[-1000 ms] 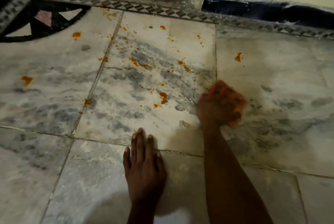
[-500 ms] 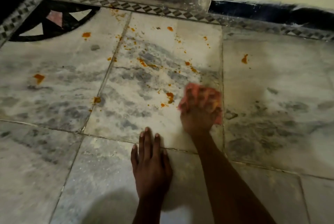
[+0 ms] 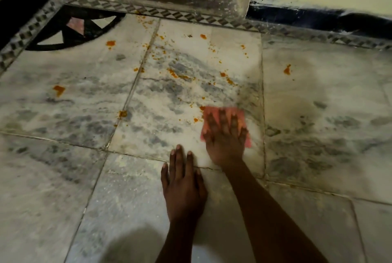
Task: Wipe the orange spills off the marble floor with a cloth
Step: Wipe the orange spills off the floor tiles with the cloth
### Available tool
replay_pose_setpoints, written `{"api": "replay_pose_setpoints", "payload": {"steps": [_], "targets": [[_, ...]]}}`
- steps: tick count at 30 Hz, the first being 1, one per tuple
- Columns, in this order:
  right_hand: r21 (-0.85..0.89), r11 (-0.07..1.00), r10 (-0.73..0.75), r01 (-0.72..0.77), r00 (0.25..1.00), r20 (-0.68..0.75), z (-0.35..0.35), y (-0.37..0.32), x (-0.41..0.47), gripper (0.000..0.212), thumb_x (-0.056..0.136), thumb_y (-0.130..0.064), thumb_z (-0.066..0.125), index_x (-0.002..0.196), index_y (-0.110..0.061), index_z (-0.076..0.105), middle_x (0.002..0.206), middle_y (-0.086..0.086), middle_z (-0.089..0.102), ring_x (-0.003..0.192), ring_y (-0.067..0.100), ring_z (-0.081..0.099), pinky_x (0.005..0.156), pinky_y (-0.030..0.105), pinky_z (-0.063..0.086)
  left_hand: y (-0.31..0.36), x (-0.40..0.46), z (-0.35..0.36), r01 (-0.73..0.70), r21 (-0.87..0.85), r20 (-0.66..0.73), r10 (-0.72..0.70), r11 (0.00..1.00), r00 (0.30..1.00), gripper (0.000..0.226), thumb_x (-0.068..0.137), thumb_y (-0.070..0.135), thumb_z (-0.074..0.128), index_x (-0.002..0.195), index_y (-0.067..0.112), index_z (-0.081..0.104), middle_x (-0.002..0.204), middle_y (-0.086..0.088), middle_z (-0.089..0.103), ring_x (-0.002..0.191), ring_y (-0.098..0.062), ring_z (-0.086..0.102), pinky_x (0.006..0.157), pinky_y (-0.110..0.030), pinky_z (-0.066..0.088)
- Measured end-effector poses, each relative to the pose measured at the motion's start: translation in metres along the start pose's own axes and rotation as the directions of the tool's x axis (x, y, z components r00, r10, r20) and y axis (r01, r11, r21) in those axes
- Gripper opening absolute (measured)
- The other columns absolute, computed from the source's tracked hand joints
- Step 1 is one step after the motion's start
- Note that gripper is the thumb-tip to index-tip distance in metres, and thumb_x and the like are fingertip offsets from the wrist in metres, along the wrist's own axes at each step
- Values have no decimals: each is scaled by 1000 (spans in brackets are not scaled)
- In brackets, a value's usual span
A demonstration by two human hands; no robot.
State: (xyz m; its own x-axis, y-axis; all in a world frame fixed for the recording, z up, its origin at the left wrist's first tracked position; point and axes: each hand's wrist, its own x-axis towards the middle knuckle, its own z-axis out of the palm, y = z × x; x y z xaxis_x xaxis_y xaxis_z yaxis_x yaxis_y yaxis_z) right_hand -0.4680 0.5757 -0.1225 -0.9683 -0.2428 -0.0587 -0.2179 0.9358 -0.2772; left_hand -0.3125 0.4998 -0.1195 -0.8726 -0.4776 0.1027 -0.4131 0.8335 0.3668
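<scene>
Since the earlier frame, the right hand (image 3: 226, 135) had opened flat, its fingers (image 3: 222, 117) spread straight and pressing the pink cloth (image 3: 214, 112) onto the marble floor (image 3: 63, 178). The cloth's far left edge touched the nearest orange spills (image 3: 200, 108). The left hand (image 3: 183, 186) lay flat, fingers straight, just beside it. More spills dotted open floor up to the patterned border (image 3: 191, 16).

Pink cloth (image 3: 224, 124) flat beside orange spills (image 3: 176, 75)
</scene>
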Motion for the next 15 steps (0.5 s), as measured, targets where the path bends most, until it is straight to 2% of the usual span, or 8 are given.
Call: {"api": "replay_pose_setpoints", "payload": {"steps": [3,4,6,8,9,11,13,15], "targets": [[-44,994,-102,102,995,-6,-10,38,-68,61,101,-62,28,161,-54,21,175,-7,19,162,29,18,124,61,18,-9,1,-8,-16,-174,-35,10,985,999,53,100,30,43,146,12,60,165,-7,43,153,-25,42,121,-51,37],[-37,997,-63,63,998,17,-14,52,-66,62,101,-64,26,162,-54,17,175,-6,16,162,30,14,124,62,18,-18,3,-11,-34,-261,-61,19,965,998,52,98,26,46,144,9,62,161,-8,49,149,-26,47,117,-51,42],[-21,990,139,-140,990,-29,-15,61,-29,67,99,-65,23,164,-48,15,176,3,17,162,38,12,122,68,17,-41,14,-18,-119,-312,-84,98,942,992,55,95,23,48,145,6,61,157,-10,54,145,-28,51,115,-49,46],[8,956,294,-294,953,-73,-10,36,22,75,98,-66,16,167,-36,15,175,13,15,160,44,11,124,71,10,-71,32,-24,-195,-214,-72,184,957,980,59,94,28,48,149,8,58,158,-13,52,146,-31,50,117,-49,44],[28,951,308,-307,951,-22,-8,14,40,80,95,-66,8,168,-33,8,176,15,7,160,45,5,125,70,3,-87,43,-28,-206,-146,-73,197,968,978,60,94,31,47,149,8,57,159,-16,50,147,-34,49,117,-51,43],[8,984,177,-177,982,68,3,-23,50,79,92,-64,1,166,-38,-5,176,11,-10,161,44,-8,125,68,-4,-112,61,-34,-167,-36,-76,164,985,984,59,98,36,46,151,9,55,162,-16,46,149,-35,45,118,-53,41],[-46,997,-65,67,997,34,6,-31,22,69,97,-63,13,165,-48,6,177,0,1,162,39,-1,126,63,1,-120,70,-37,-98,17,-48,98,995,994,61,101,42,45,154,12,50,167,-13,40,153,-32,40,121,-52,36],[-63,980,-190,187,980,-50,4,-11,-25,63,101,-64,25,162,-53,19,176,-6,16,163,32,9,125,59,13,-116,69,-37,-53,23,-43,54,998,998,61,101,43,46,155,14,50,169,-10,37,155,-29,37,122,-51,32]]}}
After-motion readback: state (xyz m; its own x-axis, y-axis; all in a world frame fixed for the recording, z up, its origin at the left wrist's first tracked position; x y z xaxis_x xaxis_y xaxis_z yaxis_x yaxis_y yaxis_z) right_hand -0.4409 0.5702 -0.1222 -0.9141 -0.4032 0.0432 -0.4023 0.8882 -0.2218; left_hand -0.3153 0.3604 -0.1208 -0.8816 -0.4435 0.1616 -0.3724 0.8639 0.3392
